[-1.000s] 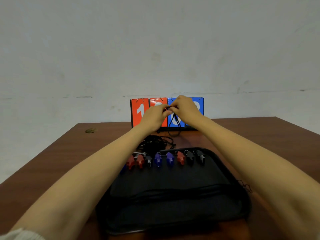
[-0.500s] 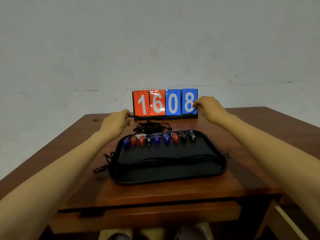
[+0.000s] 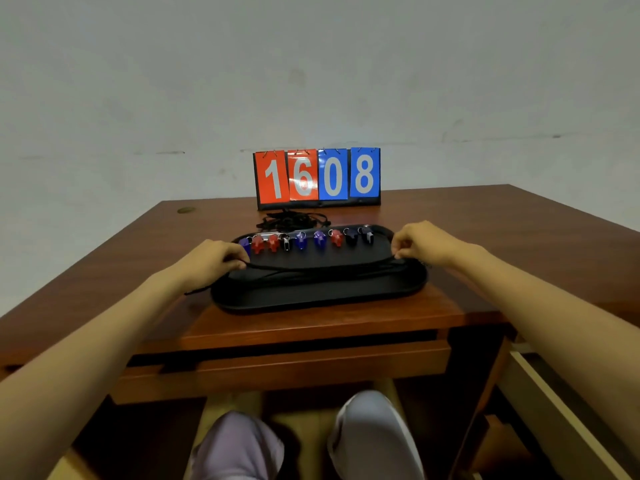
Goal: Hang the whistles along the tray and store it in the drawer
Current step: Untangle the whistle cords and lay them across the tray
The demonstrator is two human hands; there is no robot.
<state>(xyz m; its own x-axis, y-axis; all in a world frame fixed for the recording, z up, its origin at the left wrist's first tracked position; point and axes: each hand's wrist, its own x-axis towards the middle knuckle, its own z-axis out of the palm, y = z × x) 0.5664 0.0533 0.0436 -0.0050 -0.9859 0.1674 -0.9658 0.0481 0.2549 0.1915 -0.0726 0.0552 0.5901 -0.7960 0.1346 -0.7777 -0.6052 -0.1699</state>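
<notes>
both hands have come down from beside the scoreboard (image 3: pixel 318 176), left hand (image 3: pixel 211 259) and right hand (image 3: pixel 420 244) each pinching an end of the black cord (image 3: pixel 322 268) taut across the black tray (image 3: pixel 318 296), below the whistles (image 3: pixel 301 240) along its far edge, so another lanyard looks nearly laid.

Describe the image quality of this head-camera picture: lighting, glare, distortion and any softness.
Head view: dim, even indoor light, with soft shadow under the tray; a pale glare patch on the scoreboard at the red 6; wide-angle distortion stretches both forearms and splays the table edges; the whistles and black cord look soft, fine detail lost.
</notes>
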